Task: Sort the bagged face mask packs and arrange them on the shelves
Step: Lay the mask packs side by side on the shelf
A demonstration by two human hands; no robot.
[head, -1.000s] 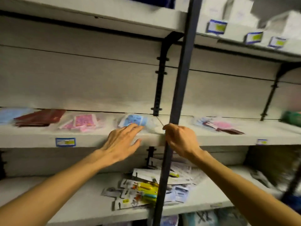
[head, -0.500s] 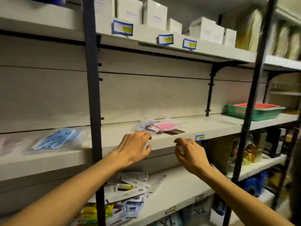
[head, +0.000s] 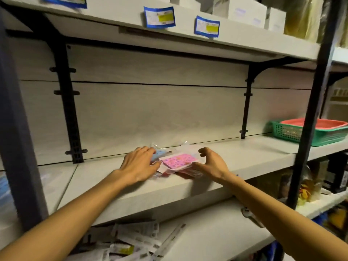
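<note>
left hand (head: 138, 164) is lying flat, fingers straight, on crinkly clear-bagged mask packs (head: 177, 161) | pink flat rectangular pack is lying on top, long axis left-right, near the pale woodgrain shelf (head: 235, 159) front edge | right hand (head: 211, 164) is cupping the pile's right side, fingers spread, curled | bare shelf running right to green mesh basket (head: 308, 133)

This is a shop or its stockroom. Long pale shelves (head: 235, 162) on black brackets (head: 68, 102) carry blue-bordered price labels (head: 159, 17) along their front edges (the print is too blurred to read). White boxes (head: 244, 11) line the top shelf, a green basket (head: 308, 132) sits to the right, and packaged goods (head: 130, 243) lie heaped on the shelf below.
</note>
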